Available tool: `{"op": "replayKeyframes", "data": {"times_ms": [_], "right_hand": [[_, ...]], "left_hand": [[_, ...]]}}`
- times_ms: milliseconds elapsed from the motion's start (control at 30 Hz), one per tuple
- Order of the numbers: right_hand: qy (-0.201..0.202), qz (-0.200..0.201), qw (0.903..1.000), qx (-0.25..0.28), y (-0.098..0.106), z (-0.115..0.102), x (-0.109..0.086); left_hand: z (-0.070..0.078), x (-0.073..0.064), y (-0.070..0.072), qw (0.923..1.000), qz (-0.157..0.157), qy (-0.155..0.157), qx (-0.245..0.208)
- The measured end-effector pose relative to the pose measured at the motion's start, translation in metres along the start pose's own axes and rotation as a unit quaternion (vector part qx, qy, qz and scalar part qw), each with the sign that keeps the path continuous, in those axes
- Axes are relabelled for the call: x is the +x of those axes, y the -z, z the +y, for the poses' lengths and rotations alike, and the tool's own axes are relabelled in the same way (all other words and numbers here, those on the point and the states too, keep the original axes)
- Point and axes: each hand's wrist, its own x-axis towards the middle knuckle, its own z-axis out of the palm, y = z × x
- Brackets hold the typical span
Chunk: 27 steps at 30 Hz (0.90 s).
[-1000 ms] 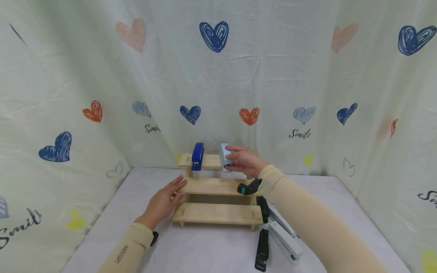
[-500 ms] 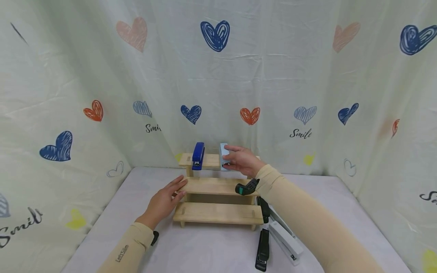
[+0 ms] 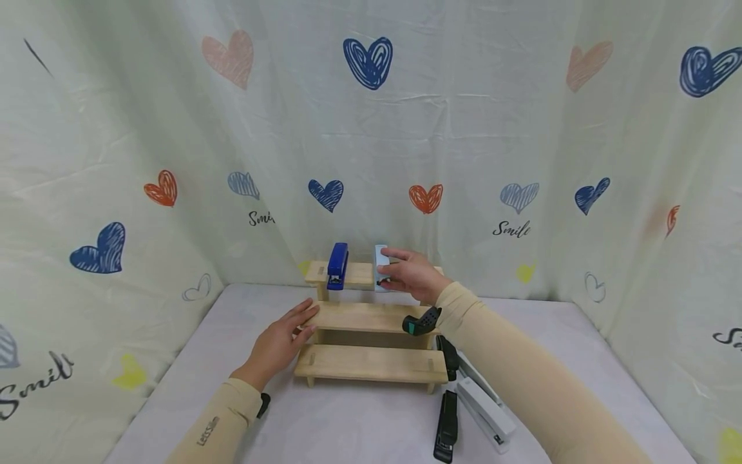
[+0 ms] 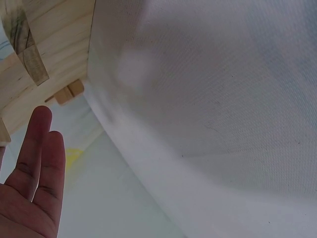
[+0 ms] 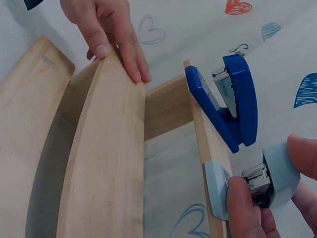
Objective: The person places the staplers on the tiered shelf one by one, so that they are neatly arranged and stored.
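Observation:
On the top tier of a wooden three-step rack [image 3: 371, 364], a light blue stapler [image 3: 380, 259] stands towards the right. My right hand [image 3: 414, 274] holds its upper part between thumb and fingers, and in the right wrist view its jaws are spread apart with metal showing. Left of it on the same tier is a dark blue stapler [image 5: 242, 94], with a gap between its arms. My left hand [image 3: 275, 345] rests with fairly straight fingers on the left end of the middle shelf [image 5: 106, 148]. Two of its straight fingers [image 4: 37, 148] show in the left wrist view.
Right of the rack, a black stapler [image 3: 445, 425] lies near a white stapler [image 3: 485, 409]. Another black stapler [image 3: 446, 356] is close to the rack's right side, and a pale long item [image 3: 481, 374] is partly hidden by my sleeve. A heart-printed curtain [image 3: 371, 129] surrounds the table [image 3: 348, 425].
Almost nothing differs. My right hand and the light blue stapler have shifted very slightly left; the camera view has drifted a little. My left hand stays on the rack.

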Motion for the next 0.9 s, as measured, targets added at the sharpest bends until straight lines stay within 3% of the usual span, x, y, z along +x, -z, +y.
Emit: {"op": "replayKeyframes", "data": {"times_ms": [267,467,667,900], "right_hand": [[0.006,0.003,0.9998,-0.02,0.002,0.001,-0.003],[0.026,-0.015,0.9959,-0.086,0.017,0.002,-0.01],[0.051,-0.042,0.9822,-0.176,0.062,0.006,-0.035],[0.027,-0.039,0.9735,-0.224,0.132,0.034,-0.082]], "left_hand": [[0.0,0.001,-0.001,1.0,0.003,-0.003,-0.003],[0.001,0.0,-0.001,1.0,0.003,-0.002,0.001],[-0.001,-0.001,0.0,0.9999,0.009,-0.007,0.005],[-0.001,-0.001,0.001,0.9998,0.012,-0.013,0.003]]}}
